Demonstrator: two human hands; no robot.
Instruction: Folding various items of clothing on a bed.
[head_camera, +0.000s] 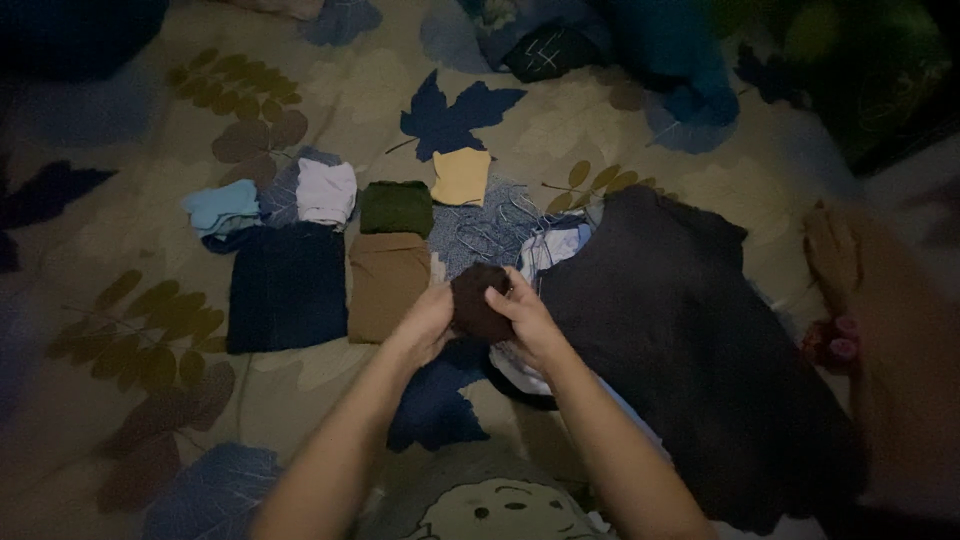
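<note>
Dark brown cloth (478, 300), bunched into a small roundish bundle, sits between both hands just below the middle of the view, above the leaf-patterned bedsheet (130, 210). The left hand (425, 325) grasps the bundle from its 8 o'clock side, fingers curled against the lower left edge. The right hand (520, 315) grasps it from the 3 o'clock side, fingers wrapped over the top right edge, so both hands are closed on the same piece. Neither hand is nearer than the other; the bundle is pinched between them, and it shows no clear long axis because it is gathered up.

From the bundle, the folded pieces lie toward 9 and 11 o'clock, on the left hand's side. The tan folded cloth (388, 285) is just beside the left hand, its long axis running from 12 to 6 o'clock. The dark navy folded cloth (287, 287) lies beside it, further toward 9 o'clock. Above them are the dark green folded cloth (396, 208), the white folded cloth (327, 192) and the light blue cloth (222, 208). A yellow cloth piece (461, 176) lies at 12 o'clock from the bundle.

Toward 3 and 4 o'clock spreads a large black garment (690, 340), touching the right forearm. A bare foot (832, 250) rests near the right edge of the view.
</note>
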